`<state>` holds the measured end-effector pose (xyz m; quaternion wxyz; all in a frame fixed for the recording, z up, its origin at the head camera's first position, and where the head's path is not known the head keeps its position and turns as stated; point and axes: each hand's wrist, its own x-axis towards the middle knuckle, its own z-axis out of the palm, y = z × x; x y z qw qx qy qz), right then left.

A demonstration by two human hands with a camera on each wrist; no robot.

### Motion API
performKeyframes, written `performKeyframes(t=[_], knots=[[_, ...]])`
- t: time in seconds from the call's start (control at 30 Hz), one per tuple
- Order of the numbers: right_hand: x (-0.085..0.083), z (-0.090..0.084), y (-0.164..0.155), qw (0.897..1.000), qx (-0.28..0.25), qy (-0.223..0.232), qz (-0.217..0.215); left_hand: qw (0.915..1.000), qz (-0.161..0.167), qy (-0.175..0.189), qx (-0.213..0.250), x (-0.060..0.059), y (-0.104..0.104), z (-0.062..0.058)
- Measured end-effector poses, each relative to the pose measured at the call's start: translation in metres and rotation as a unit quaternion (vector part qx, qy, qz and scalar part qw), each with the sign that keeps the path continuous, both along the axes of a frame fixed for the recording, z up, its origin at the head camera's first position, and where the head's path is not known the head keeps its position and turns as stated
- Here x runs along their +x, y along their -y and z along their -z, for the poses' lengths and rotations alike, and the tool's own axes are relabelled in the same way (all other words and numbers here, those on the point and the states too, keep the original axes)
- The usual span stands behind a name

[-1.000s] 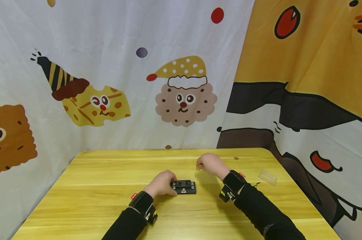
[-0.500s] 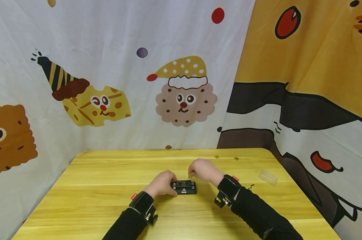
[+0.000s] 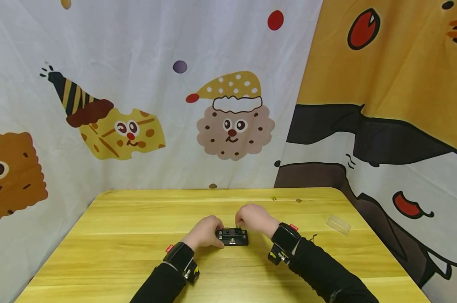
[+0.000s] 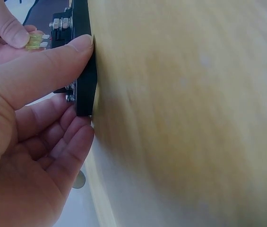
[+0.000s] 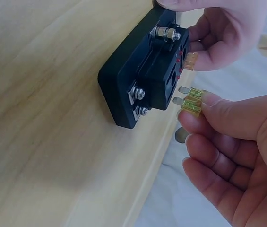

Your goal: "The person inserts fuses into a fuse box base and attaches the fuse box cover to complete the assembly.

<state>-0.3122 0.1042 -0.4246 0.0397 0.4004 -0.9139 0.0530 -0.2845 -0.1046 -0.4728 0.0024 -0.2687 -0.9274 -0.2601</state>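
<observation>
A black fuse block (image 3: pixel 232 242) with metal screw terminals lies on the table. My left hand (image 3: pixel 205 231) grips its left end, thumb along the near edge and fingers behind. In the right wrist view an orange blade fuse (image 5: pixel 190 61) stands in the block, close to the left fingers. Between thumb and forefinger, my right hand (image 3: pixel 254 219) pinches a yellow blade fuse (image 5: pixel 193 101) over the block's right part. Its two metal prongs point at the block's top, with a small gap showing in the right wrist view.
Towards the back right of the wooden table (image 3: pixel 137 261) lie two small pieces, one yellowish (image 3: pixel 274 198) and one brownish (image 3: pixel 298 200). A clear plastic case (image 3: pixel 338 225) lies near the right edge. A printed curtain (image 3: pixel 137 176) hangs behind the table.
My right hand has come left and nearer with the yellow fuse, from behind and right of the block to its right end. My left hand and the block have stayed put.
</observation>
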Motion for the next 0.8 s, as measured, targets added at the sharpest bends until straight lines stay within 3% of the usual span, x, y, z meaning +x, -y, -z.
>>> performKeyframes(t=[0.8], knots=[[0.0023, 0.0018, 0.0077, 0.999, 0.022, 0.012, 0.028, 1.0, 0.005, 0.001, 0.005, -0.0007, 0.0005, 0.001]])
